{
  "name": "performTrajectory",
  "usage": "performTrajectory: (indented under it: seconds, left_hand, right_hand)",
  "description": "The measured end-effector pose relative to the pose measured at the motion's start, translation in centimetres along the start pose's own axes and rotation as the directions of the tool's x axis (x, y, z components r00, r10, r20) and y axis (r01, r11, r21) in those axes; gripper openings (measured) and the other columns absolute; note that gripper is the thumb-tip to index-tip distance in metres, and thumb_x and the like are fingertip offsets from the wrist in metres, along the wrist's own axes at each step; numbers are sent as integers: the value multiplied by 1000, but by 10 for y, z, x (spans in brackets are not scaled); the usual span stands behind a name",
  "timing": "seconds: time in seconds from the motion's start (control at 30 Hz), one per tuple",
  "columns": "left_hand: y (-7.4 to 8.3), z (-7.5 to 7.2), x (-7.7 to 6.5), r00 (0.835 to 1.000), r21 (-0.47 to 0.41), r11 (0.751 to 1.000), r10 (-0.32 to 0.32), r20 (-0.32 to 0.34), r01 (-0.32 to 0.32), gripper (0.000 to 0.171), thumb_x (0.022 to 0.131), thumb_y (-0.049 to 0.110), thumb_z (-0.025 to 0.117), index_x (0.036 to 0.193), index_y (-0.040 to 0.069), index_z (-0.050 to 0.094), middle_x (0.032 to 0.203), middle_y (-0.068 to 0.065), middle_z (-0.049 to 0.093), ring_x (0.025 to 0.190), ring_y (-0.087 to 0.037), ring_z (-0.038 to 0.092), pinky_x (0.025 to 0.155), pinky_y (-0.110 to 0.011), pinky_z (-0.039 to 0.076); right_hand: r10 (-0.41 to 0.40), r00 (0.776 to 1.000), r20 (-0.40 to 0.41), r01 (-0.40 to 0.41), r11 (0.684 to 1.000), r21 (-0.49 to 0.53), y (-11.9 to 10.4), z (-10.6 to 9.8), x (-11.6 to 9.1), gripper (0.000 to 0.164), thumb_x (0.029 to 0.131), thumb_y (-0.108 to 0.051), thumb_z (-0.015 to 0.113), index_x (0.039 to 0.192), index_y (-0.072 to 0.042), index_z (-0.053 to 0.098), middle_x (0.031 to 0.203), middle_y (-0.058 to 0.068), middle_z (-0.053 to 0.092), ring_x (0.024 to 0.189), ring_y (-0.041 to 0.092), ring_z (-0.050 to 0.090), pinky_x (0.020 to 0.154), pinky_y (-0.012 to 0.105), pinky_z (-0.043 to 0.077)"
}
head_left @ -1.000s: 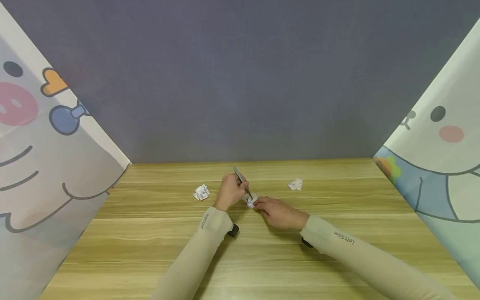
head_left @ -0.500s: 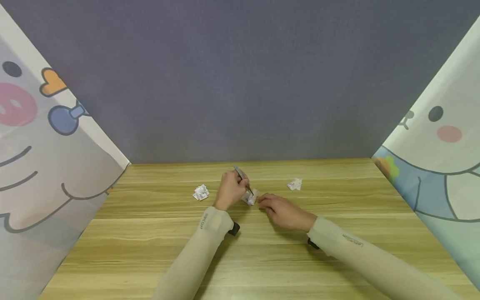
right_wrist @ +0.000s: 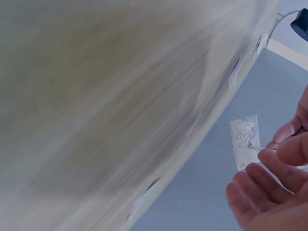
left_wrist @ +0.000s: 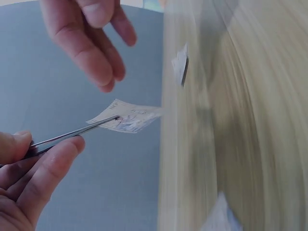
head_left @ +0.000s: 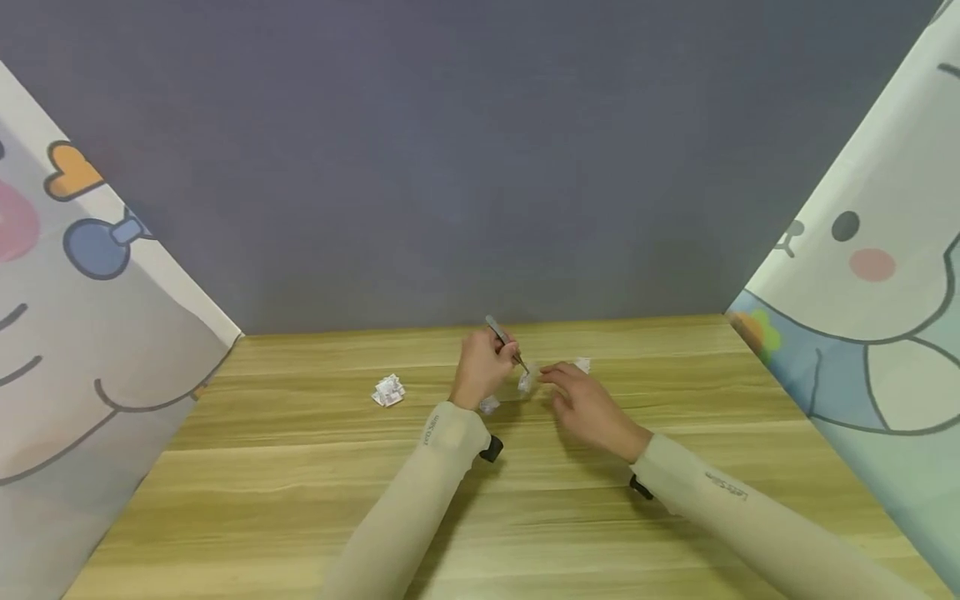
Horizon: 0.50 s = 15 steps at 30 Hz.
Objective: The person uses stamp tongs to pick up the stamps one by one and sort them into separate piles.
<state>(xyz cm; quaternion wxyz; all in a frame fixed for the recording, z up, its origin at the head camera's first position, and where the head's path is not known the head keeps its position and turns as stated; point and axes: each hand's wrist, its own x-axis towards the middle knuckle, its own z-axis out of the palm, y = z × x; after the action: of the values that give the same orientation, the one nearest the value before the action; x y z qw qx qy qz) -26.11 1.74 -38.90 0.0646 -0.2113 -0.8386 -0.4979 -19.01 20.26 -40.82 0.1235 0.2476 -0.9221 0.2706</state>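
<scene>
My left hand (head_left: 482,367) pinches metal tweezers (head_left: 501,335) between thumb and fingers. At the tweezers' tips is a pale postage stamp (left_wrist: 130,118) with perforated edges and a faint printed picture, raised above the table in the left wrist view. My right hand (head_left: 596,412) is just to the right of the stamp, fingers relaxed and holding nothing; in the right wrist view its fingers (right_wrist: 267,185) lie loosely bent close below the stamp. Another small stamp or stack (head_left: 489,405) lies on the table beneath my left wrist.
A loose pile of stamps (head_left: 388,391) lies on the wooden table (head_left: 300,500) to the left. More stamps (head_left: 583,364) lie to the right, partly hidden behind my right hand. A grey panel (head_left: 480,167) stands along the table's back edge, with cartoon-printed panels at both sides.
My left hand and tweezers have moved right, carrying one stamp away from those in the middle. My right hand has let go of the stamps and shifted right, its fingers loosening.
</scene>
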Motion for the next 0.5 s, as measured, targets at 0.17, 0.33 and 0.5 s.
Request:
performTrajectory:
  seconds: [0.17,0.33,0.5]
  left_hand:
    - [5,15,5,1000,-37,999,-22,3,22,9,94,7,60,94,-1,64,82,-6,67,67,-9,64,55,-20,51]
    - [9,31,12,1000,-17,1000,-13,-2,13,10,94,9,59,95,0,65,82,-6,67,66,-8,64,54,-20,51]
    - [9,45,18,1000,33,999,-14,7,14,9,94,11,60,91,5,66,78,-1,65,63,-7,60,53,-20,49]
  right_hand:
    - [38,999,-31,-38,999,-17,10,-7,-4,25,89,4,55,113,3,63,123,14,56,111,32,54,91,46,45]
    - [51,997,-60,-54,997,-52,22,-12,-9,28,87,11,49,109,5,64,120,17,57,108,34,56,87,46,47]
    - [75,995,-71,-79,994,-69,32,-14,-13,30,84,14,45,106,6,63,116,18,58,110,35,55,91,46,45]
